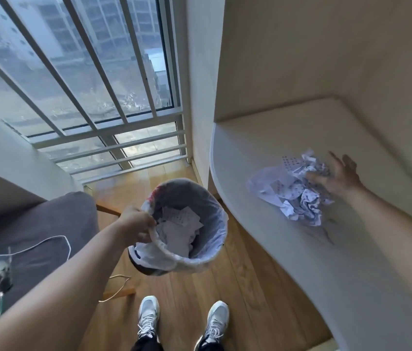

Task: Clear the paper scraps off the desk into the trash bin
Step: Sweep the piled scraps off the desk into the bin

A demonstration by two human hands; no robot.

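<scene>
The left hand (pixel 136 225) reaches forward with a straight arm, its fingers (pixel 146 224) curled tight over the near rim of the one trash bin (pixel 215 224), holding it tilted above the wooden floor (pixel 250 287). Inside the bin, just beyond those fingers, lie several paper scraps (pixel 179 229). The right hand (pixel 339 177) stretches out over the counter (pixel 263 239), its fingers (pixel 313 176) spread wide and blurred, resting on the far side of one crumpled pile of paper (pixel 293 191) with small dark print too blurred to read. Two white shoes (pixel 148 317) stand below
</scene>
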